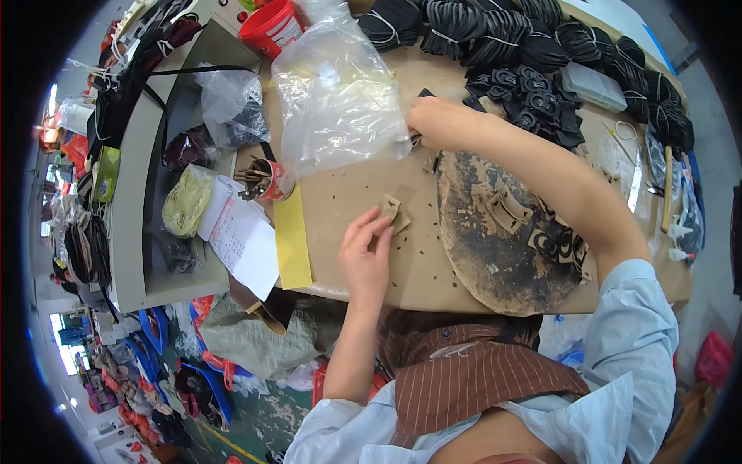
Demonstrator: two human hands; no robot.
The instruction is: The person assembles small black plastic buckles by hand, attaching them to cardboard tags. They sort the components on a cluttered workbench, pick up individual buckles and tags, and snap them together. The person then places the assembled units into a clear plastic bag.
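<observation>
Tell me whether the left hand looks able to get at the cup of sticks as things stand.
Probably yes: between the left hand and the cup of sticks lie only tabletop and a flat yellow strip, nothing tall. It seems to be handling a small tan piece, though.

Right hand (433,124): fingertips hidden, grip unclear. Left hand (366,249) partly covers a tan piece (391,207); full outline unreadable. Dark specks (426,238) on worktop (340,205) too small to identify. Black bundles (495,32) cut off at picture's far edge. Background clutter (127,394), left, blurry.
</observation>
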